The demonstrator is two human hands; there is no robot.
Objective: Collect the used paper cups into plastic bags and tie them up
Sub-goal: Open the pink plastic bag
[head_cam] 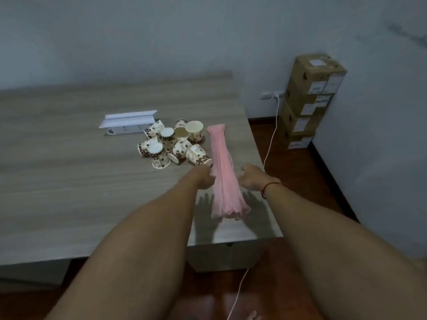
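Paper cups [173, 144], white with a brown bean print, lie in a loose heap on the wood-grain tabletop [69, 181]. Some stand upright, some are upended and several are tipped on their sides.

Just right of the heap lies a long bundle of pink plastic bags [223, 172]. Its narrow end is level with the heap's far side, and its wider, fanned end reaches well toward the person. One tipped cup at the heap's near right corner sits right against the bundle.

The left hand [204, 177] is at the heap's near right corner. Its fingers bend onto the left edge of the bundle and pinch it. The right hand [253, 177] is on the other side of the bundle from the heap, with its fingers loosely curled just beside the bundle's right edge. The blur does not let me tell whether it holds the plastic. A red string bracelet [269, 187] circles that wrist. Both hands throw shadows onto the tabletop under the bundle.

Behind and left of the heap is a white power strip [129, 130] set into the tabletop, with a white folded card [129, 117] over it. Far right of the heap, off the tabletop, a stack of cardboard boxes [309, 100] stands against the wall. A white cable [273, 135] drops from a wall socket [272, 95] to the wooden floor [300, 172].
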